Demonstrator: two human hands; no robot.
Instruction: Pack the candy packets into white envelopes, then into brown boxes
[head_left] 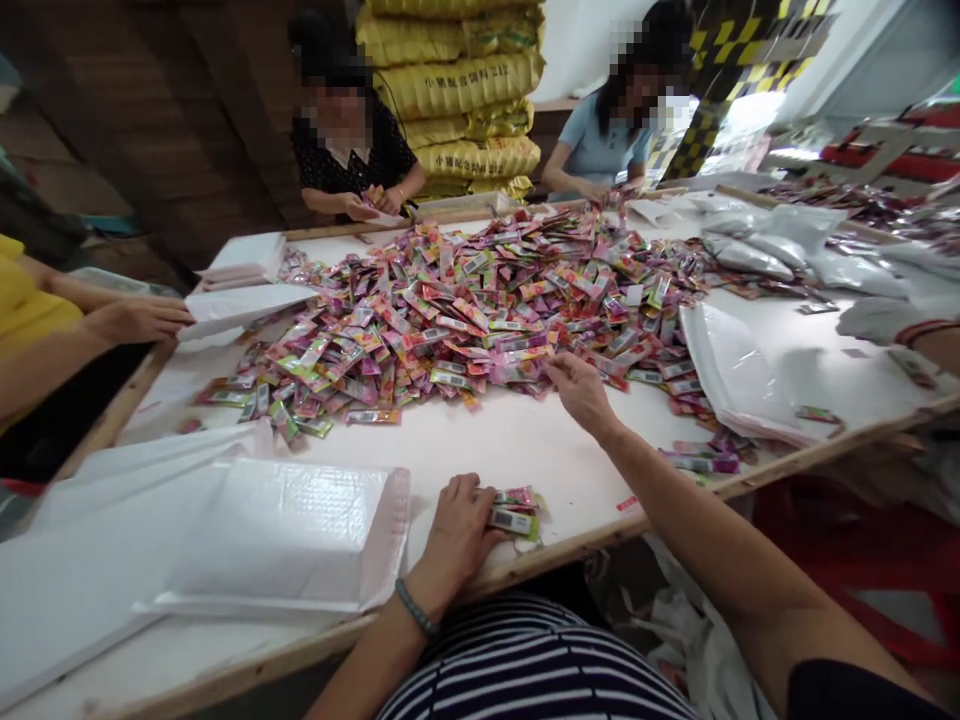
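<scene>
on a white tabletop (525,430) edged with wood, small pink, green and purple plastic packets (450,378) form one heap (480,290), too many to count. the left hand (461,520) curls around at least two, partly hidden. the right hand (581,392) meets the heap's near edge; its grip is unclear. four other people (356,150) show partly.

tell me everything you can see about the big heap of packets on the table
The heap of packets is a broad, loose mound of small, narrow packets in shiny, plastic-looking wrappers, mostly pink, red, purple and green, some with pale printed panels. They lie overlapping at many angles on the white tabletop, thinning toward the near side. The right hand reaches its near edge, fingers at a pinkish packet; whether they grip it is unclear.
</scene>
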